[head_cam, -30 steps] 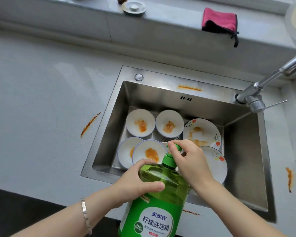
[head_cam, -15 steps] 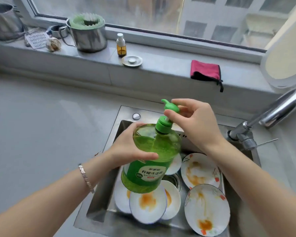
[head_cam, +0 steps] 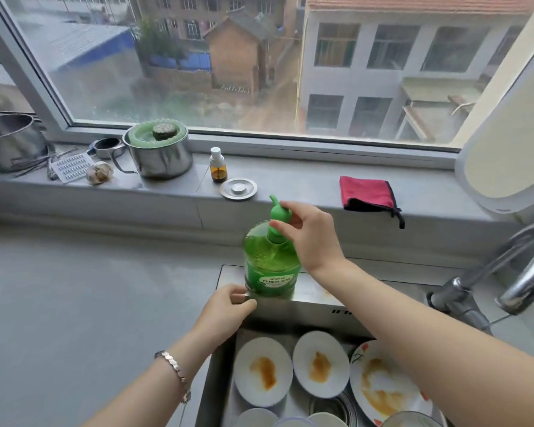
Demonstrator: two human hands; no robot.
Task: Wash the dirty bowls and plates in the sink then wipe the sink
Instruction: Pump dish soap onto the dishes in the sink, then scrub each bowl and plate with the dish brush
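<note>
Green detergent bottle (head_cam: pixel 271 266) is standing on the sink (head_cam: pixel 309 298) rim, right hand (head_cam: pixel 310 238) fingers pinching its pump; left hand (head_cam: pixel 225 312), loosely curled, is nearby. Stained bowls (head_cam: pixel 262 371) are waiting below; scrubbing likely comes next.

Soft daylight from window (head_cam: pixel 228 63) – faint shadows, slightly hazy focus, wide-angle bending at edges

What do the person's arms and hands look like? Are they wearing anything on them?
Both arms are bare, with no sleeves and no gloves showing. The left hand has a metal link bracelet around its wrist, silvery with a pinkish shine. The right hand and its wrist wear nothing that can be seen: no ring, no watch.
</note>
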